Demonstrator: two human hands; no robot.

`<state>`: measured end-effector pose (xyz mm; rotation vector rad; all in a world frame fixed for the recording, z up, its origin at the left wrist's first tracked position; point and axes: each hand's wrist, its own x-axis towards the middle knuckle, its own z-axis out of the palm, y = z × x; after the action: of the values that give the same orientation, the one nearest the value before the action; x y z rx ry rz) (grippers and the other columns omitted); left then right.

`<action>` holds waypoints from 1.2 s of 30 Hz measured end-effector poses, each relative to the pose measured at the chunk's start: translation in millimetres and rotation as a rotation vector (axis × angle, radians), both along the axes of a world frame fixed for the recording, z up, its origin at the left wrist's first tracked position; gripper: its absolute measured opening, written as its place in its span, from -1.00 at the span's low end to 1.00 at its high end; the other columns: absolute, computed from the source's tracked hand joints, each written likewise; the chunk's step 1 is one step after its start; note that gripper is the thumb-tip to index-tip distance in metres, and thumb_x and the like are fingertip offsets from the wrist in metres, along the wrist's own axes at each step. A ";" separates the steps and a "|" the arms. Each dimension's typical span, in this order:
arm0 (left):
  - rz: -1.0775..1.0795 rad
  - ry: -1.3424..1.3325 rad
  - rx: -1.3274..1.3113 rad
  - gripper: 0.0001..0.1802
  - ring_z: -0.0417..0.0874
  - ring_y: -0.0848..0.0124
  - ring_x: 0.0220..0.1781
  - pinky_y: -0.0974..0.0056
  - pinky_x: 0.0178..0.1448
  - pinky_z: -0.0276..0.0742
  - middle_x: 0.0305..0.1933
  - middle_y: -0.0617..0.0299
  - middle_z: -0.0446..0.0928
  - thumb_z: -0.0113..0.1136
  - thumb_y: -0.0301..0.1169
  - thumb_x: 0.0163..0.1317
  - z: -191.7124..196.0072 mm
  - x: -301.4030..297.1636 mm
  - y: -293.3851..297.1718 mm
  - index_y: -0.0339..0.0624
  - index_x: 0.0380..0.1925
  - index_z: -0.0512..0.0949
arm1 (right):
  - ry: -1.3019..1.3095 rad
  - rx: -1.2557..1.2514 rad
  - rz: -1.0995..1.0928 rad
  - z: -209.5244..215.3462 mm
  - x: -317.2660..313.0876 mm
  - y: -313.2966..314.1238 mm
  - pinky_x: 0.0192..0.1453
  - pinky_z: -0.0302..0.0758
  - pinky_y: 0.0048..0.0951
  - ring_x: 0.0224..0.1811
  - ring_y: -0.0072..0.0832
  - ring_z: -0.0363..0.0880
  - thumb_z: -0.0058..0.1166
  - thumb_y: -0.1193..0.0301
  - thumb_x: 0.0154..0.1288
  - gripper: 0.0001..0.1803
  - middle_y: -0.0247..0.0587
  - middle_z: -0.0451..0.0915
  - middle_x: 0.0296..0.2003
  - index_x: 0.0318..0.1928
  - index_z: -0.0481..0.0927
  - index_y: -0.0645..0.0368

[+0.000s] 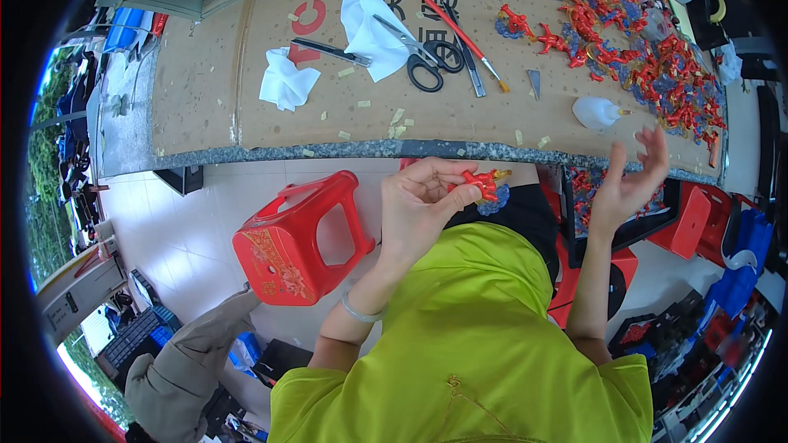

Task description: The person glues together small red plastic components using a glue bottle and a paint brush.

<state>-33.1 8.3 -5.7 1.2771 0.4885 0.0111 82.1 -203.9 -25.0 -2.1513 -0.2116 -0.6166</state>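
My left hand is closed in a pinch round a small red figurine with a blue translucent base and a yellowish tip, held in front of my body just off the table edge. To the right, my right hand is raised with its fingers apart and nothing in them. The nearest thing to it on the table is a white squeeze bottle with a yellowish nozzle, lying on its side and apart from the fingers. Below that hand, a black tray holds more red and blue figurines.
Cardboard covers the table. On it lie black-handled scissors, tweezers, a red brush, crumpled tissue and a large figurine pile. A red stool stands left; another person's leg shows lower left.
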 end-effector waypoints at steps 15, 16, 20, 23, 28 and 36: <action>-0.060 -0.212 0.684 -0.78 0.50 0.48 -0.61 0.44 -0.55 0.38 -0.44 0.15 0.58 0.31 -0.69 -0.01 15.9 -6.6 -19.1 -0.29 -0.32 0.61 | 0.037 -0.227 0.678 30.4 -44.6 43.3 -0.15 0.16 -0.32 -0.30 -0.41 0.57 0.31 0.52 -0.14 -0.82 -0.35 0.59 -0.44 -0.43 0.61 0.16; -0.045 -0.234 0.707 -0.78 0.50 0.48 -0.61 0.44 -0.57 0.37 -0.46 0.15 0.56 0.29 -0.70 -0.01 16.0 -7.2 -20.2 -0.29 -0.32 0.61 | 0.013 -0.203 0.672 29.4 -45.1 44.4 -0.15 0.16 -0.32 -0.31 -0.41 0.57 0.30 0.53 -0.15 -0.82 -0.35 0.58 -0.45 -0.44 0.60 0.16; -0.006 -0.261 0.697 -0.78 0.52 0.50 -0.60 0.45 -0.58 0.37 -0.47 0.16 0.56 0.29 -0.72 -0.01 9.1 -9.2 -23.3 -0.29 -0.33 0.61 | -0.029 -0.158 0.655 28.9 -46.2 50.5 -0.17 0.16 -0.32 -0.34 -0.41 0.57 0.28 0.57 -0.17 -0.83 -0.35 0.58 -0.47 -0.46 0.60 0.16; 0.065 -0.277 0.609 -0.80 0.52 0.52 -0.60 0.45 -0.58 0.37 -0.46 0.18 0.57 0.29 -0.72 -0.01 2.0 -9.4 -27.4 -0.30 -0.34 0.61 | -0.076 -0.132 0.626 31.2 -47.0 53.9 -0.19 0.15 -0.34 -0.36 -0.42 0.57 0.28 0.58 -0.17 -0.83 -0.37 0.58 -0.49 -0.47 0.60 0.16; 0.134 -0.238 0.438 -0.81 0.48 0.59 -0.62 0.49 -0.58 0.32 -0.46 0.21 0.58 0.30 -0.71 0.00 -6.2 -10.3 -28.5 -0.30 -0.35 0.61 | -0.087 -0.110 0.601 29.5 -45.8 57.3 -0.20 0.12 -0.37 -0.37 -0.46 0.57 0.28 0.60 -0.19 -0.82 -0.41 0.59 -0.50 -0.48 0.61 0.13; 0.118 -0.268 0.499 -0.81 0.47 0.59 -0.62 0.50 -0.57 0.33 -0.46 0.21 0.58 0.31 -0.70 0.00 0.2 -7.4 -23.4 -0.30 -0.34 0.62 | -0.077 -0.093 0.613 30.6 -42.9 57.8 -0.19 0.12 -0.37 -0.37 -0.48 0.56 0.31 0.56 -0.23 -0.81 -0.45 0.61 -0.48 -0.47 0.64 0.11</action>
<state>-40.6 -15.1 -5.4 1.7017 0.3367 0.4209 39.2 -146.1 5.6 -1.9991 -0.9139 -0.3318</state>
